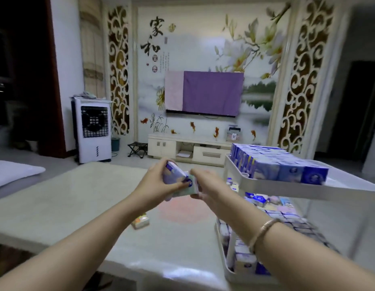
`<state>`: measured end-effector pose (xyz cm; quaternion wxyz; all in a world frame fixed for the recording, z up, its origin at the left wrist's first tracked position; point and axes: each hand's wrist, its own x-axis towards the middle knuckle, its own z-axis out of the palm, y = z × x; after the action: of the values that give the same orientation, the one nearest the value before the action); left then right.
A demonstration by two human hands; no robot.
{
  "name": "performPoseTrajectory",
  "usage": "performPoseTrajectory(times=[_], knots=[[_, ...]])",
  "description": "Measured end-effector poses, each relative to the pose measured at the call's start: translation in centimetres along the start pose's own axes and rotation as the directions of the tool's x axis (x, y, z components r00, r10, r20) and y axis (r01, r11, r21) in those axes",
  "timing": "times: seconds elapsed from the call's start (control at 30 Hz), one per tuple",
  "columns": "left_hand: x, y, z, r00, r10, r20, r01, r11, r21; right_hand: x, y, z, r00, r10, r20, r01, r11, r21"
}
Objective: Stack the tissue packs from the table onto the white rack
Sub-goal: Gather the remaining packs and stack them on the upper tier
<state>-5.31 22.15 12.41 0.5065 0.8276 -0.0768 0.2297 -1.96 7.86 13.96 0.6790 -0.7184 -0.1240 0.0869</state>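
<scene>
Up in the air above the table, a cluster of tissue packs sits between both hands, just left of the white rack. The left hand has its fingers curled round a pale lavender pack with a blue logo, thumb pressed across its near face. The right hand closes in from the other side, fingers wrapped on a greenish pack at the bunch's right edge; the two hands nearly touch. Motion blur smears the packs, so how many are in the bundle cannot be told.

One lone orange-and-white pack lies on the table, below the hands and left of the rack's lower tiers.

On the rack's top tier, rows of blue packs stand packed tight, filling the far side of the shelf. The middle tier holds mixed blue, pink and lavender packs, and the bottom tier has more, touching its rim.

A thin bracelet rings the right wrist, in front of the rack. Far behind the rack, a TV under a purple cloth hangs on the flowered wall, over a low white cabinet. A white air cooler stands well left of the rack.
</scene>
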Motion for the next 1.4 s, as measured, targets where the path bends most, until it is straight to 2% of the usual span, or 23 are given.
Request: performPoseTrajectory(times=[0.13, 0.27, 0.33, 0.4, 0.43, 0.5, 0.57, 0.67, 0.77, 0.97, 1.03, 1.07, 1.13, 1.2, 1.3, 1.4], knots=[[-1.8, 5.5, 0.9, 0.999, 0.027, -0.032, -0.027, 0.999, 0.022, -4.2, -2.8, -3.0, 0.987, -0.154, 0.038, 0.157, 0.984, -0.084], [-2.7, 10.5, 4.2, 1.000, 0.001, -0.001, -0.001, 0.994, -0.108, -7.5, -4.6, -8.2, 0.963, -0.256, -0.085, 0.231, 0.944, -0.235], [-2.4, 12.2, 6.2, 0.995, -0.060, 0.080, 0.071, 0.987, -0.144, -8.9, -5.4, -11.5, 0.936, -0.312, -0.161, 0.258, 0.922, -0.288], [-1.8, 13.8, 8.4, 0.967, -0.118, 0.226, 0.151, 0.979, -0.135, -9.9, -5.9, -14.9, 0.908, -0.364, -0.209, 0.277, 0.894, -0.351], [-1.6, 14.5, 9.5, 0.948, -0.133, 0.290, 0.170, 0.980, -0.104, -10.3, -6.0, -16.5, 0.897, -0.388, -0.214, 0.278, 0.869, -0.410], [-0.8, 15.6, 11.5, 0.932, -0.146, 0.333, 0.182, 0.980, -0.080, -10.7, -6.1, -19.3, 0.889, -0.415, -0.196, 0.262, 0.809, -0.526], [0.1, 16.0, 12.9, 0.950, -0.088, 0.301, 0.114, 0.991, -0.067, -10.7, -6.1, -21.4, 0.894, -0.414, -0.170, 0.235, 0.758, -0.608], [1.2, 15.3, 13.5, 0.971, 0.107, 0.214, -0.114, 0.993, 0.020, -10.1, -6.1, -23.0, 0.918, -0.389, -0.076, 0.239, 0.697, -0.676], [2.1, 14.0, 13.4, 0.948, 0.270, 0.167, -0.298, 0.938, 0.179, -9.0, -6.2, -23.1, 0.910, -0.415, 0.019, 0.298, 0.620, -0.726], [3.1, 12.9, 13.2, 0.900, 0.409, 0.148, -0.435, 0.833, 0.342, -6.8, -6.5, -22.2, 0.872, -0.470, 0.139, 0.377, 0.462, -0.803], [3.3, 12.2, 13.4, 0.896, 0.421, 0.140, -0.443, 0.823, 0.357, -6.4, -6.3, -22.0, 0.864, -0.480, 0.153, 0.380, 0.422, -0.823], [3.4, 11.9, 13.5, 0.899, 0.413, 0.143, -0.437, 0.827, 0.355, -6.2, -6.0, -22.0, 0.861, -0.482, 0.161, 0.365, 0.368, -0.855], [3.4, 11.4, 13.6, 0.904, 0.387, 0.183, -0.428, 0.819, 0.382, -5.8, -5.4, -21.9, 0.874, -0.449, 0.185, 0.291, 0.179, -0.940], [3.5, 11.2, 13.6, 0.907, 0.352, 0.233, -0.420, 0.800, 0.429, -5.4, -4.7, -21.7, 0.925, -0.318, 0.209, 0.228, 0.025, -0.973], [3.6, 11.2, 13.0, 0.911, 0.297, 0.287, -0.408, 0.757, 0.510, -5.7, -4.6, -21.2, 0.966, -0.175, 0.192, 0.197, 0.016, -0.980], [3.7, 10.8, 12.4, 0.898, 0.290, 0.332, -0.419, 0.795, 0.438, -6.3, -5.0, -20.6, 0.968, -0.210, 0.136, 0.158, 0.093, -0.983]])
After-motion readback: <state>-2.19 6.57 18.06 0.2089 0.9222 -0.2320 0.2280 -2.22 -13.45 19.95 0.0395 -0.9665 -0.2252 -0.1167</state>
